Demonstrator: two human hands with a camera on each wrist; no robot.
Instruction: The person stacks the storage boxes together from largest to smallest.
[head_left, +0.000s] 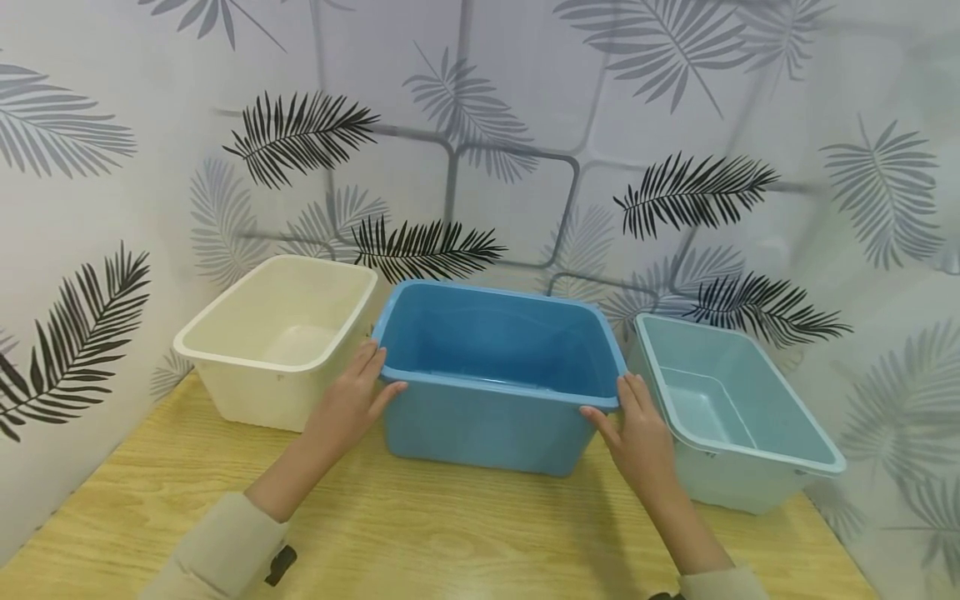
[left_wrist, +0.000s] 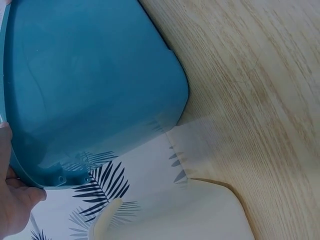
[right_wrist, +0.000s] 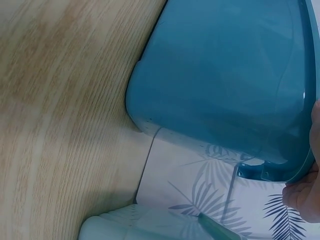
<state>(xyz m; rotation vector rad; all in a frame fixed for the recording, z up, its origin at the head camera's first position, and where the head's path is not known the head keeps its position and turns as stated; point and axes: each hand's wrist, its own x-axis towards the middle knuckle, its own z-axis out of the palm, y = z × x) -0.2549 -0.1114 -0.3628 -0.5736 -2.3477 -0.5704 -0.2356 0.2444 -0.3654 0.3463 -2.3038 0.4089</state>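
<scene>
A blue plastic basin [head_left: 480, 425] stands upright in the middle of the wood-grain table, with nothing inside it. My left hand [head_left: 351, 398] grips its rim at the left front corner, thumb along the front and fingers over the side. At the right front corner my right hand [head_left: 636, 429] holds the rim in the same way. Both wrist views show the basin's outer wall, with the left hand [left_wrist: 17, 192] and the right hand [right_wrist: 306, 175] at the rim's corners.
A cream basin [head_left: 255, 392] stands close on the left, a pale green basin [head_left: 742, 479] on the right. Behind all three rises a wall covering [head_left: 517, 208] with a leaf pattern. The wood-grain table [head_left: 435, 533] extends towards me.
</scene>
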